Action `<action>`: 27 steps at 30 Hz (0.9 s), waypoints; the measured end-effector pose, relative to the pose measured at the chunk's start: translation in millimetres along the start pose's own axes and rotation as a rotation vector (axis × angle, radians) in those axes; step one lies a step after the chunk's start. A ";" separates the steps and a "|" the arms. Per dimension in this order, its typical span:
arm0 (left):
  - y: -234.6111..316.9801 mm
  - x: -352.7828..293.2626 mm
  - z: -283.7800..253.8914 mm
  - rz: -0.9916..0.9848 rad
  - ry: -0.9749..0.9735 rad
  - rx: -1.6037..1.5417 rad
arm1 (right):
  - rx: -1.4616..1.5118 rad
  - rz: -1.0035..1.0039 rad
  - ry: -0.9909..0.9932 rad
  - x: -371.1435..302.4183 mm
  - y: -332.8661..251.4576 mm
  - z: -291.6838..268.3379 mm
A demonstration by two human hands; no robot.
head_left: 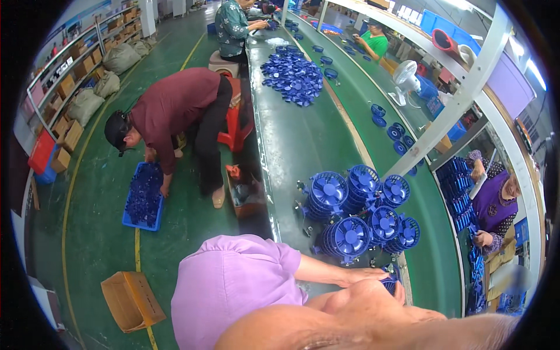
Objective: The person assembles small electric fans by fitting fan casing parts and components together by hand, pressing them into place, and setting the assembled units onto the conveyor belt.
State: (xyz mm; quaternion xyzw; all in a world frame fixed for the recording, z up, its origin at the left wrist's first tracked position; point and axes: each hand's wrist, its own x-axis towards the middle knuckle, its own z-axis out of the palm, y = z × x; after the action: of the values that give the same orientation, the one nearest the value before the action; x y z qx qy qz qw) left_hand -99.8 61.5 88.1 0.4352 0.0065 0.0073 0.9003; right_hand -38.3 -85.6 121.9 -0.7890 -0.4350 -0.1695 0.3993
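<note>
My left arm, in a short lilac sleeve, reaches across the bench to the right. My left hand (368,275) is closed over a small blue plastic fan housing (389,282), only partly visible between my hands. A few fingers of my right hand (400,293) press its near right side; skin close to the camera hides the rest of that hand. Just beyond stand stacks of round blue fan housings (345,238), their top ones showing grilles and blades. Small metal-looking pieces (307,231) lie around the stacks.
A green conveyor (434,256) runs along the right, carrying blue rings (394,133). Farther up the bench (291,140) lies a heap of blue pieces (294,79). On the left, a co-worker bends over a blue crate (132,217). A cardboard box (119,297) sits on the floor.
</note>
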 end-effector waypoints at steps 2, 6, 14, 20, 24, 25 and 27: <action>-3.0 0.5 3.9 -0.040 -0.094 -0.235 | -0.042 -0.094 -0.065 3.8 -12.5 1.2; -6.5 4.8 7.4 -0.118 0.078 -0.537 | -0.040 -0.094 -0.260 -4.5 -18.9 11.3; -31.4 -1.9 20.9 0.258 0.218 0.013 | 0.293 0.079 -0.063 -21.8 -8.9 32.7; -19.2 -17.9 27.8 0.603 0.367 0.368 | 0.641 0.184 -0.063 -17.3 -12.3 50.6; -16.0 -4.9 23.8 0.944 0.274 0.924 | 1.018 0.566 0.016 -41.5 -7.9 48.4; -15.9 0.6 25.7 0.949 0.236 0.931 | 1.085 0.647 0.025 -45.1 -3.3 46.0; -17.2 5.1 28.5 0.959 0.184 0.939 | 1.223 0.701 0.046 -45.6 -1.6 41.7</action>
State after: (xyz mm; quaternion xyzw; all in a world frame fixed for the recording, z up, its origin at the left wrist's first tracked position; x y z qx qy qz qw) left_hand -94.1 28.5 92.4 0.7325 -0.1084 0.4393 0.5086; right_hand -68.6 -77.8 68.6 -0.5131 -0.1639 0.2272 0.8113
